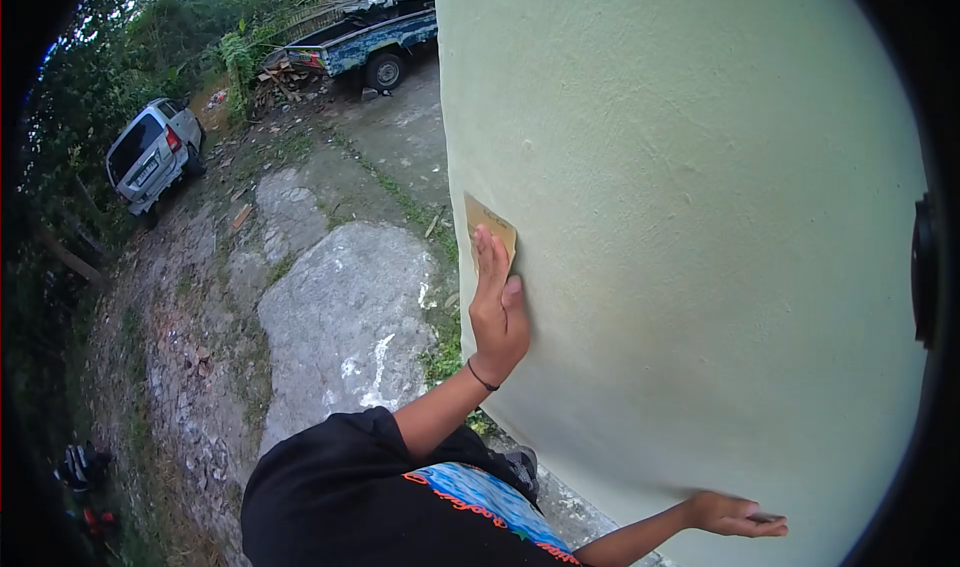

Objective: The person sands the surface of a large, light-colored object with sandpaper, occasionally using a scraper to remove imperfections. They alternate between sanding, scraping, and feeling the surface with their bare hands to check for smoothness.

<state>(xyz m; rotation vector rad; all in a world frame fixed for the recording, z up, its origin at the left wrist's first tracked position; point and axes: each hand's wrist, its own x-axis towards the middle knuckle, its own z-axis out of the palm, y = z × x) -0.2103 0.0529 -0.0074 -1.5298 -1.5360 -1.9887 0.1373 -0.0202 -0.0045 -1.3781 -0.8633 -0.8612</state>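
Note:
My left hand [497,312] lies along the left edge of a pale green wall [680,217]. Its straight fingers press a piece of brown sandpaper [490,217], printed side outward, flat on the plaster. Part of the paper is hidden under the fingers. Lower right, my right hand [728,514] is held palm up near the wall's lower part, fingers stretched out. A small greyish thing [767,517] shows between its thumb and fingers, too small to name.
A dark round-edged fitting [922,272] sits at the wall's far right. Beyond the wall's left edge lies rough ground with a concrete slab [345,312]. A silver car [155,157] and a blue pickup truck [365,52] are parked farther off, near trees and scrap wood [290,82].

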